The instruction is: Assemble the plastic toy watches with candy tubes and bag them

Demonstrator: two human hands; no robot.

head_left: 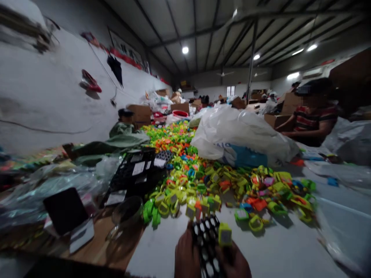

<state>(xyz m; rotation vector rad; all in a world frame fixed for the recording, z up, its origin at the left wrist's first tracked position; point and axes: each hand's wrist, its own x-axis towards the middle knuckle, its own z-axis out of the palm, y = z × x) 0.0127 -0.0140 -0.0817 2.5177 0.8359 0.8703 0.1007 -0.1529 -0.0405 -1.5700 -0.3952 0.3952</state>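
Note:
Low in the middle of the head view, my left hand [187, 253] is closed on the left edge of a black tray [205, 241] with rows of round, pale, shiny spots. My right hand [236, 260] is at the tray's right edge, its fingers closed. A yellow-green plastic toy watch [225, 234] stands up from those fingers, its pale square face toward me. Just beyond the tray, several more yellow toy watches [204, 204] lie side by side. Part of the tray and the lower parts of both hands are cut off by the frame's bottom edge.
A big pile of colourful toy watches [185, 177] covers the table [162, 247]. Behind it lies a large white plastic bag [234, 131]. To the left are black trays [136, 170], a clear cup [127, 212] and a dark-screened tablet [65, 210]. A person [313, 116] sits at right.

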